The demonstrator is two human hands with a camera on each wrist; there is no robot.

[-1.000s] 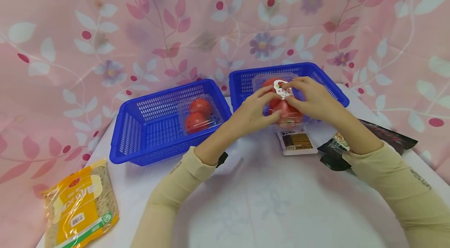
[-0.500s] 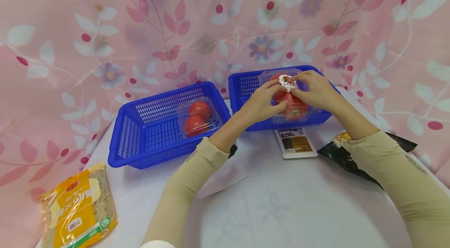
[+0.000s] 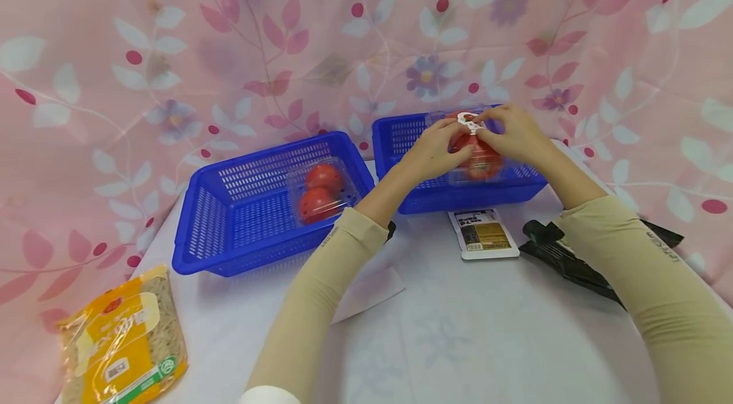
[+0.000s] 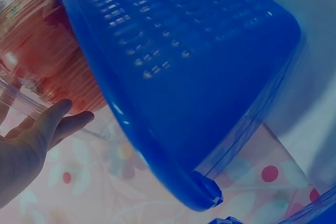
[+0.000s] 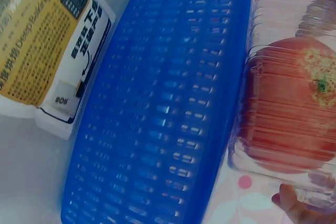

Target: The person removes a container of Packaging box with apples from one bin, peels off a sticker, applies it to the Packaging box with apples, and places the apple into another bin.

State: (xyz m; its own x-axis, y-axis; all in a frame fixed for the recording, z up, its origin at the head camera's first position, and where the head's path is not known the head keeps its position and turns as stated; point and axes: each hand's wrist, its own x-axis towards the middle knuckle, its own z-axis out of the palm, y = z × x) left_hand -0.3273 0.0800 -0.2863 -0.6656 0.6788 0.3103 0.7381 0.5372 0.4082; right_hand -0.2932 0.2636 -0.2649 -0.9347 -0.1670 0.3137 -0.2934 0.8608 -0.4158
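While both hands (image 3: 433,151) (image 3: 517,137) grip a ribbed plastic box (image 3: 476,144) of round tomatoes (image 5: 289,108), a slotted basket (image 3: 469,197) stands near

A pale pink fabric backdrop (image 3: 343,41), printed with white and rose leaves, thin stems, crimson dots and muted purple flowers, is hanging in loose folds behind and beside a white-covered table (image 3: 487,315). Faint blue-grey floral marks (image 3: 443,341) are showing on its surface. Soft light is casting faint, blurred shadows there.
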